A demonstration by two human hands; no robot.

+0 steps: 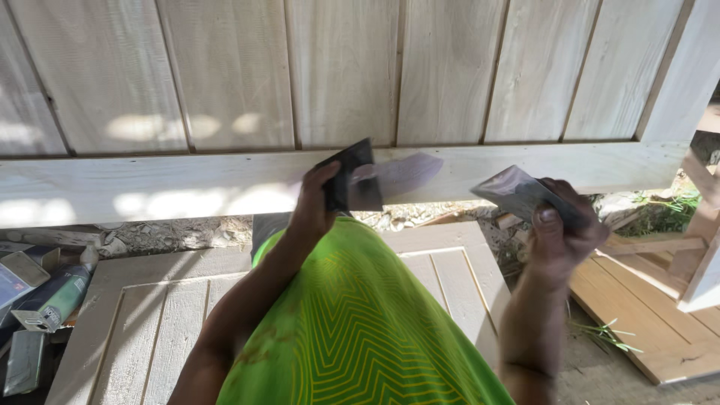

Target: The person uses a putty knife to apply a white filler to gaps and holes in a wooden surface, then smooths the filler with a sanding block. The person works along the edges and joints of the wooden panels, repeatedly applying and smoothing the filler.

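Note:
A large pale wooden panelled door (pixel 345 75) lies flat in front of me, its bottom rail (pixel 150 184) nearest. My left hand (pixel 315 206) grips a dark flat scraper blade (pixel 352 176) pressed against the rail, where a grey smear of filler (pixel 409 172) shows. My right hand (pixel 559 232) holds a second dark flat blade (pixel 517 191) with grey paste on it, off the door's lower right edge. My green patterned garment (pixel 352 330) fills the lower middle.
A second panelled door (pixel 150 322) lies on the ground below. Tubes and cans (pixel 45 300) sit at the lower left. Wooden boards (pixel 645 315) and a frame leg (pixel 705 277) lie at the right, on dirt with grass.

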